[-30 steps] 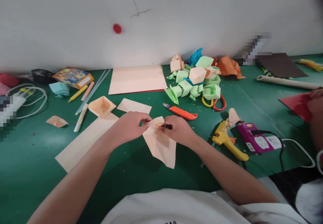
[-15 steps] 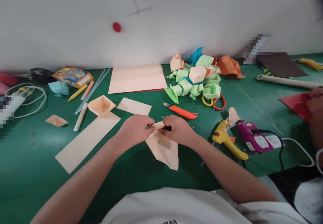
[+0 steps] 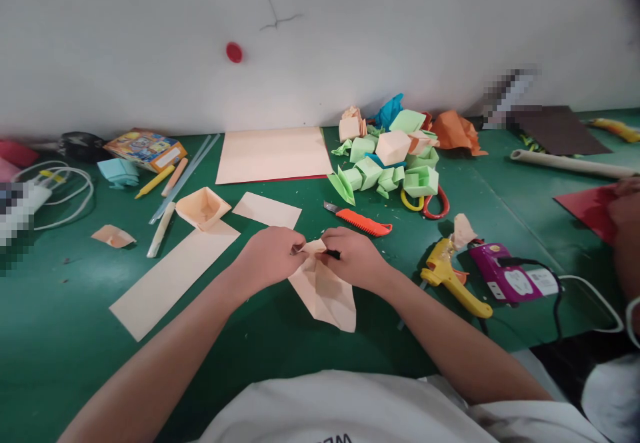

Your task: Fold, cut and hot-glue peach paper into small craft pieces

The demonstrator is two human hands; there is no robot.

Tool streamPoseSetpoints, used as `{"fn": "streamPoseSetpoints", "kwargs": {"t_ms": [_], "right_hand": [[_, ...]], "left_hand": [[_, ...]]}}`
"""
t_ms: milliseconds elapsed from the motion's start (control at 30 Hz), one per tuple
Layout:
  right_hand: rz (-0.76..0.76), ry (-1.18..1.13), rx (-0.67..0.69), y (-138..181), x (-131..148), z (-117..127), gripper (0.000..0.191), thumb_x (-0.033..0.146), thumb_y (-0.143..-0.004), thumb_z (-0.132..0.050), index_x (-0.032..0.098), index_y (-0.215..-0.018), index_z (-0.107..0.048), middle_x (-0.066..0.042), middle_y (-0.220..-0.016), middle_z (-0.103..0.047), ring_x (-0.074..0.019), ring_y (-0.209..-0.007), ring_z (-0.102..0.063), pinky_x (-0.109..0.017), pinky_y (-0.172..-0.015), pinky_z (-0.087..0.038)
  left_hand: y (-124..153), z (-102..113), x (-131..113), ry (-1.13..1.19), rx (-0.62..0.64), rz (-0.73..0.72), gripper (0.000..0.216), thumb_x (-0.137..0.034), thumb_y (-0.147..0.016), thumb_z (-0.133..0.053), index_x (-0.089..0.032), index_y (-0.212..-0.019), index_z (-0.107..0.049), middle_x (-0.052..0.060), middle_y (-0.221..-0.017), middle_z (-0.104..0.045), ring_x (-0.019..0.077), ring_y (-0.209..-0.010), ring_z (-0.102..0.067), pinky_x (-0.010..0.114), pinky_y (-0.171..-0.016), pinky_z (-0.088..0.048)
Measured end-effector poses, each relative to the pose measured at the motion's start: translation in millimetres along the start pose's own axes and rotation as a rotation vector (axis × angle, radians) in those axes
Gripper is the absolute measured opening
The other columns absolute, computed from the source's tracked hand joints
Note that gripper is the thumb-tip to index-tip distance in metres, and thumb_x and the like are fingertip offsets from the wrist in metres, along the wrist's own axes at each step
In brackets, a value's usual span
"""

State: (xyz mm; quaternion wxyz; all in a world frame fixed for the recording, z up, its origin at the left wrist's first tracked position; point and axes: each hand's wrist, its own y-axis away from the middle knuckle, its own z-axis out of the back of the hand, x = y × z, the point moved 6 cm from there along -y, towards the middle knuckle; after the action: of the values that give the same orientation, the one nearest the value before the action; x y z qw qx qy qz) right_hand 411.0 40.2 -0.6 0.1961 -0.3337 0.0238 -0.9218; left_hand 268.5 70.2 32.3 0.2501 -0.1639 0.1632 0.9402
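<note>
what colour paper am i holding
The folded paper is plain pale peach, seen in the head view.

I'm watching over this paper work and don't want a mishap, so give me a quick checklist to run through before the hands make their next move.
1. Left hand gripping the creased peach paper sheet: ok, at its far end.
2. Right hand gripping that sheet: ok, beside the left.
3. Fold under the fingers lined up: cannot tell, the hands cover much of it.
4. Orange-handled utility knife retracted: not ok, metal blade exposed.
5. Yellow plastic glue gun switched off: cannot tell.
6. Red-and-yellow-handled scissors closed: cannot tell, blades hidden.
</note>
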Motion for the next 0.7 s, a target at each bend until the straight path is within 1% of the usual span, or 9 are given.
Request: {"fn": "streamPoseSetpoints", "kwargs": {"t_ms": [67,167,267,333,433,600,700], "right_hand": [[-0.047,0.008,-0.027,0,-3,3,0.027,0.015,-0.085,-0.065,0.02,-0.063,-0.052,-0.002,-0.08,-0.064,-0.0161,-0.075,-0.058,-0.028,-0.06,-0.036],[-0.142,0.018,-0.073,-1,-12,8,0.029,0.021,-0.087,-0.064,0.021,-0.062,-0.049,-0.002,-0.076,-0.061,-0.015,-0.068,-0.055,-0.028,-0.057,-0.034],[-0.224,0.027,-0.102,-2,-20,13,0.032,0.025,-0.087,-0.065,0.021,-0.061,-0.047,-0.001,-0.073,-0.06,-0.0145,-0.063,-0.053,-0.028,-0.055,-0.034],[-0.256,0.028,-0.099,-2,-23,13,0.03,0.025,-0.086,-0.065,0.021,-0.061,-0.048,-0.001,-0.072,-0.061,-0.0145,-0.061,-0.053,-0.028,-0.055,-0.035],[-0.274,0.03,-0.087,-2,-24,12,0.029,0.024,-0.085,-0.066,0.021,-0.062,-0.05,-0.001,-0.07,-0.062,-0.015,-0.062,-0.054,-0.028,-0.054,-0.034],[-0.28,0.049,-0.078,-2,-22,10,0.031,0.02,-0.082,-0.067,0.021,-0.059,-0.046,0.0,-0.067,-0.06,-0.0151,-0.061,-0.053,-0.028,-0.053,-0.032],[-0.266,0.066,-0.079,-2,-22,10,0.033,0.021,-0.081,-0.068,0.022,-0.059,-0.044,0.0,-0.068,-0.058,-0.0149,-0.061,-0.05,-0.028,-0.053,-0.03]], "left_hand": [[0,1,3,0.011,-0.008,0.008,0.036,-0.04,-0.087,-0.055,-0.021,-0.058,-0.043,0.001,-0.059,-0.051,0.0173,-0.056,-0.048,0.032,-0.052,-0.024],[0,7,11,0.034,-0.018,0.015,0.03,-0.042,-0.086,-0.056,-0.022,-0.064,-0.055,0.002,-0.066,-0.062,0.0191,-0.061,-0.055,0.032,-0.054,-0.03],[0,14,18,0.075,-0.026,0.024,0.024,-0.042,-0.086,-0.057,-0.023,-0.077,-0.069,0.002,-0.081,-0.072,0.0206,-0.07,-0.063,0.031,-0.06,-0.04],[-1,17,22,0.102,-0.045,0.038,0.026,-0.043,-0.087,-0.056,-0.024,-0.087,-0.074,0.003,-0.091,-0.076,0.0214,-0.077,-0.067,0.031,-0.065,-0.044],[-2,18,24,0.124,-0.086,0.056,0.027,-0.041,-0.088,-0.056,-0.023,-0.092,-0.076,0.004,-0.097,-0.078,0.0226,-0.084,-0.069,0.031,-0.068,-0.046],[2,13,11,0.132,-0.108,0.033,0.023,-0.036,-0.088,-0.055,-0.023,-0.084,-0.073,0.001,-0.086,-0.076,0.02,-0.077,-0.066,0.028,-0.064,-0.043],[5,10,1,0.142,-0.097,0.001,0.022,-0.036,-0.09,-0.055,-0.024,-0.086,-0.073,0.0,-0.088,-0.076,0.0189,-0.077,-0.065,0.028,-0.064,-0.042]]}}
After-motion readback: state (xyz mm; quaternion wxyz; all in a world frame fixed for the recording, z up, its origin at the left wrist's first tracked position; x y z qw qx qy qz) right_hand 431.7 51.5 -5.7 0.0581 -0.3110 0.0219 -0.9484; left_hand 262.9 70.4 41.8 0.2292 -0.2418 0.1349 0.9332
